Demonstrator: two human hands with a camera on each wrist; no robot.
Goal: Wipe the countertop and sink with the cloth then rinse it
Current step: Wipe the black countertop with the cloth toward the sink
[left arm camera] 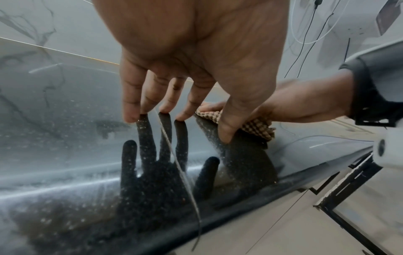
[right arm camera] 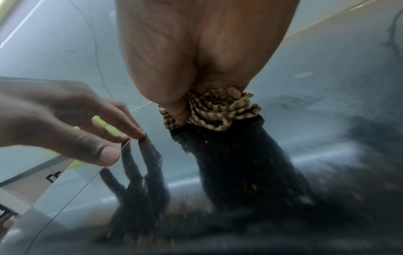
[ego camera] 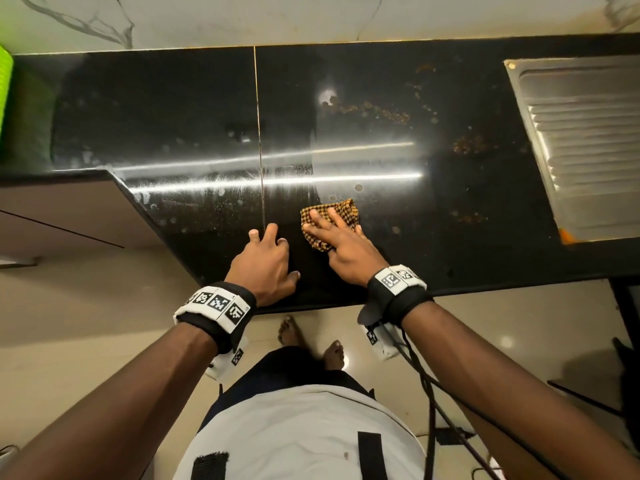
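The cloth, a checked brown-and-yellow rag bunched into a wad, is pinned flat against the black countertop under the right hand. The fingers of that hand are laid out nearly straight across the top of the cloth, pressing it down; in the right wrist view the thumb is seen tucked into the cloth's near fold, so a light pinch at the edge is judged likely but not a full fist. The left hand holds nothing: its fingertips are spread and propped on the bare stone just beside the cloth, on the side away from the sink, straddling the thin seam between the two slabs.

The relation that matters: the brown spill residue is spread beyond the cloth, further from the body and off toward the sink side, with more patches nearer the steel drainboard. The right hand is the nearer hand to all of it. The next stroke is judged to run forward and outward from the grip, toward the drainboard. The stone on the left-hand side of the cloth shows streaks and pale specks only.

Stage is judged early: countertop partly wiped, sink not yet reached, rinse not yet done.
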